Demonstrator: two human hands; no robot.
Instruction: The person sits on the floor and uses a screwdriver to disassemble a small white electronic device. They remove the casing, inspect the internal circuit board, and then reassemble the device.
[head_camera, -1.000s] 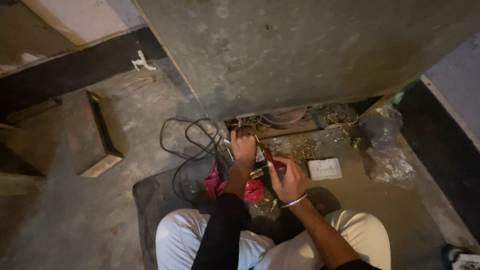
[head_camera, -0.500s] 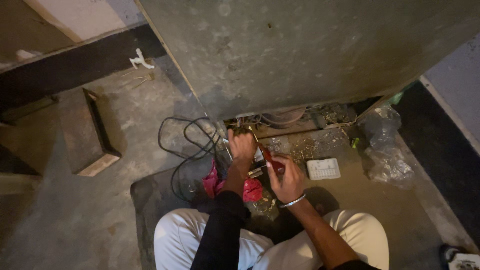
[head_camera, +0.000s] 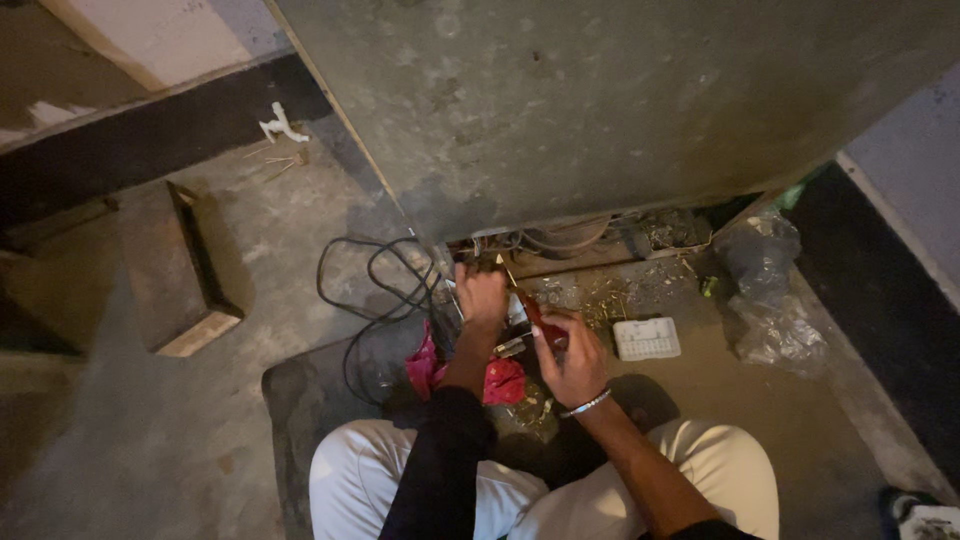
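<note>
The person sits on the floor, knees (head_camera: 420, 480) in pale trousers drawn up at the bottom of the view, both arms reaching forward to the open base of a large grey cabinet (head_camera: 620, 100).

Progress: the work at the base looks mid-way. The lower compartment (head_camera: 590, 240) is open, with wiring and a rounded part exposed inside. Loose debris lies on the floor before it, and nothing shows a cover being refitted, so the work inside is judged unfinished.

Right hand (head_camera: 572, 355): fingers curled shut around the red handle of a screwdriver (head_camera: 528, 310). The shaft angles up and left toward the compartment edge. A metal bracelet sits on the wrist.

Left hand (head_camera: 482, 295): closed, fingers bent around something at the compartment's left corner, near the tool's tip. The light is poor here; it is probably a wire or small fitting, but the item cannot be told.

Surroundings, moving outward:
- A pink cloth (head_camera: 430, 365) lies under the left forearm, on a dark mat (head_camera: 300, 410).
- A white ribbed block (head_camera: 646, 338) lies just right of the right hand.
- A black cable (head_camera: 375, 285) loops on the floor to the left.
- Crumpled clear plastic (head_camera: 765, 290) lies at the right.
- A wooden box (head_camera: 175, 270) stands well apart at the left.
</note>
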